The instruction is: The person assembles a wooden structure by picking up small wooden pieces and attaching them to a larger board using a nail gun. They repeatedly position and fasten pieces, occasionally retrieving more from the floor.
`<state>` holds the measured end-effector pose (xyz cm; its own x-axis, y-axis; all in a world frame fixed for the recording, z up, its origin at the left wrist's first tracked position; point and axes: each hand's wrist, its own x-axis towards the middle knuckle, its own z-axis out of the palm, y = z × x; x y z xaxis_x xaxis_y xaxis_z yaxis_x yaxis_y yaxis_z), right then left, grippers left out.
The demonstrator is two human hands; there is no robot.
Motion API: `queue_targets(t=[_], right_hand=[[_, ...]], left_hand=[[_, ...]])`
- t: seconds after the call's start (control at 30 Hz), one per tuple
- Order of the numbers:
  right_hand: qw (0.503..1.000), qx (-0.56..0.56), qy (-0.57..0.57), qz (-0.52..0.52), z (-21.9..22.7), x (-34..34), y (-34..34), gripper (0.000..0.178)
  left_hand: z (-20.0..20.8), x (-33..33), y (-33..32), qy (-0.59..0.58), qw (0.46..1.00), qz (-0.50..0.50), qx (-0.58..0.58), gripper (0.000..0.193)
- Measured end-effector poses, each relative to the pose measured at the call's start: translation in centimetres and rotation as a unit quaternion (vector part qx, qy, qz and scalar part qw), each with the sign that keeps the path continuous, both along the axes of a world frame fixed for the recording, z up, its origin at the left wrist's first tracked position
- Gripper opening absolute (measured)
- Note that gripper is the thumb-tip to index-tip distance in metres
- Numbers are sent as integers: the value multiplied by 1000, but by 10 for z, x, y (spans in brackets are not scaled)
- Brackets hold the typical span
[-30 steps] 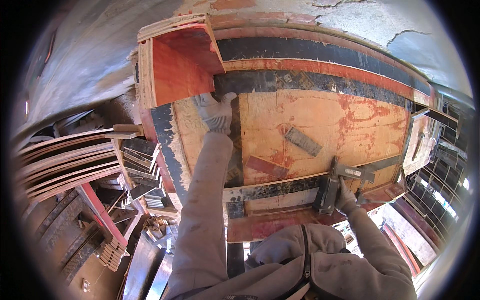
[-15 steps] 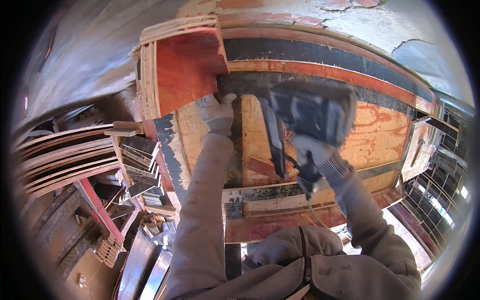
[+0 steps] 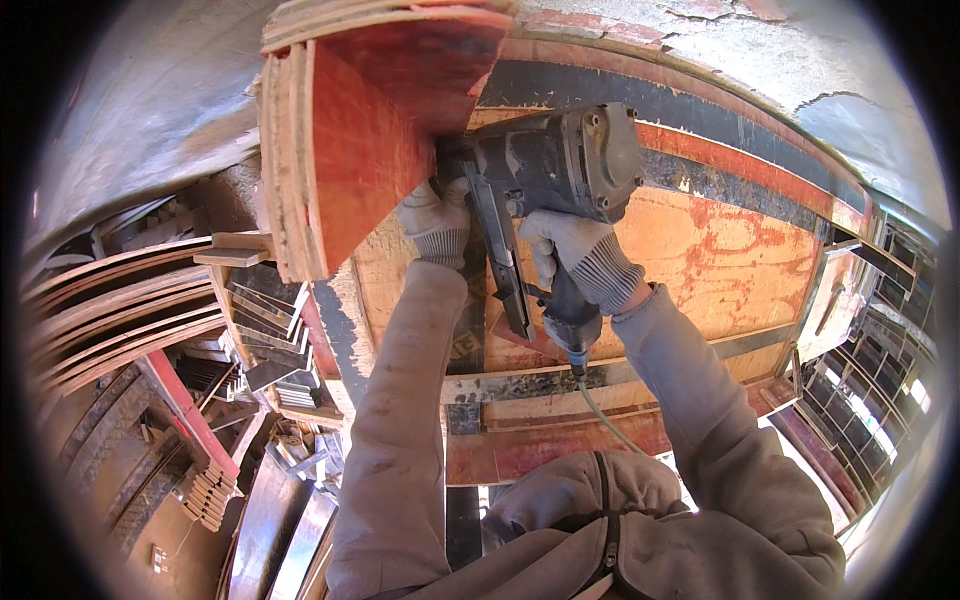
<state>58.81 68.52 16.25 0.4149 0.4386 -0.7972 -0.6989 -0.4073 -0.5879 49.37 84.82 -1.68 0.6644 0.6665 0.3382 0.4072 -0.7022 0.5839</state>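
Observation:
My right hand [image 3: 585, 257] wears a light knit glove and is closed round the handle of a black pneumatic nail gun [image 3: 545, 155]. The gun's nose meets the lower right edge of a red-faced plywood piece [image 3: 360, 150], and its slanted magazine points down toward me. My left hand [image 3: 437, 222], gloved too, grips that piece at its lower edge, close beside the gun's nose; some of its fingers are hidden behind the wood. Layered plywood edges show along the piece's top and left. Beneath lies a large wooden panel [image 3: 730, 270] crossed by dark and red strips.
A thin air hose [image 3: 605, 422] trails from the gun's handle toward my body. Stacked curved plywood sheets [image 3: 130, 300] stand at the left, with wood scraps [image 3: 300, 450] lower down. A dark metal grid [image 3: 880, 360] is at the right. A cracked wall [image 3: 760, 60] rises at the far side.
The nail gun and my right hand have moved left, with the gun's body tilting up and away. The red plywood piece has shifted and looks larger; my left hand stays at its edge.

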Motion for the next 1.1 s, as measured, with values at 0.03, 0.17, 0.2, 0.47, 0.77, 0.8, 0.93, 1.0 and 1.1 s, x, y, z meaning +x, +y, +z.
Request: queue_targets(t=[0.03, 0.17, 0.2, 0.47, 0.77, 0.8, 0.93, 1.0, 1.1], right_hand=[[1000, -6, -4, -4, 0, 0, 1, 25], [999, -23, 11, -21, 4, 0, 1, 24], [1000, -19, 12, -20, 4, 0, 0, 23], [999, -9, 40, -21, 5, 3, -4, 23], [984, -13, 55, -171, 22, 17, -83, 27], [980, -15, 72, -186, 20, 19, -91, 27], [979, -35, 67, -192, 16, 22, -109, 26], [977, -31, 65, -201, 15, 24, -111, 26], [975, -35, 62, -210, 14, 26, -109, 26]], left_hand=[[2, 0, -1, -6, 1000, -3, -17, 81], [11, 1, -3, -2, 1000, -8, -29, 80], [12, 1, -3, 7, 999, -6, -39, 80], [8, 2, 0, 12, 1000, -14, 18, 81], [20, 4, -8, 15, 998, -17, -52, 77], [21, 4, -8, 7, 999, -14, -46, 78], [18, 5, -9, 15, 999, 6, -41, 82], [13, 6, -9, 6, 1000, 14, -19, 82], [7, 6, -7, 2, 1000, 18, 14, 82]])
